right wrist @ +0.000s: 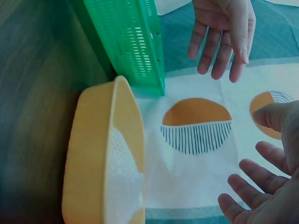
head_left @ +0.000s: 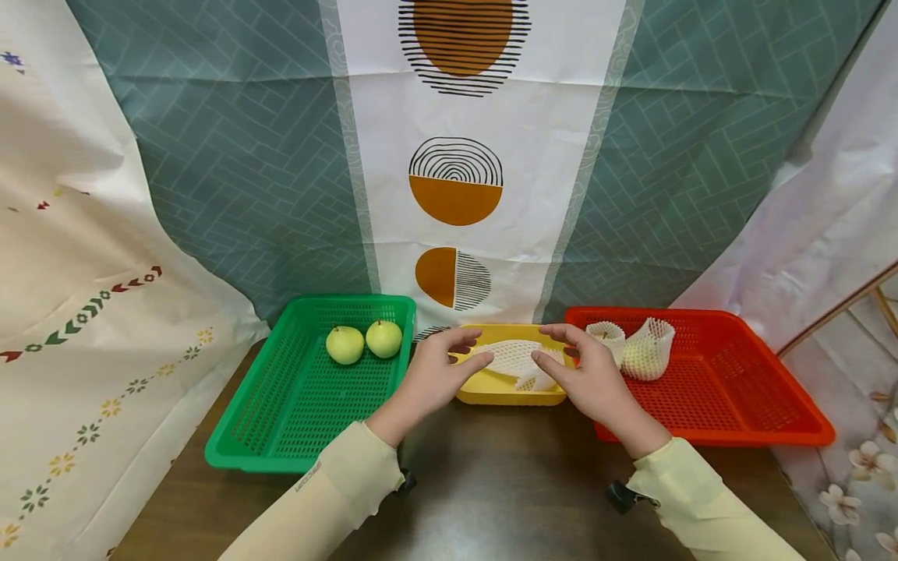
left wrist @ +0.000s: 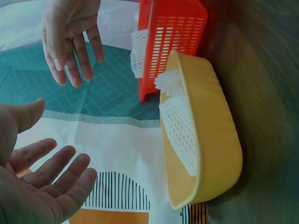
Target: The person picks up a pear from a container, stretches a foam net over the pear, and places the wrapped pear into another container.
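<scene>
Both hands hover above the yellow basket (head_left: 512, 398), facing each other with a gap between them. My left hand (head_left: 438, 374) is over its left side, fingers loosely bent and holding nothing. Opposite it, my right hand (head_left: 592, 382) also holds nothing, its fingers spread in the right wrist view. White foam netting (head_left: 515, 358) lies inside the yellow basket, below the hands. In the left wrist view the netting (left wrist: 179, 133) shows its mesh against the basket wall, apart from the fingers.
At left, a green basket (head_left: 302, 389) holds two yellow-green pears (head_left: 345, 345). A red basket (head_left: 708, 389) at right holds two fruits in foam nets (head_left: 647, 351), partly behind the right hand. Patterned cloth (head_left: 456, 234) hangs behind the brown table (head_left: 505, 483).
</scene>
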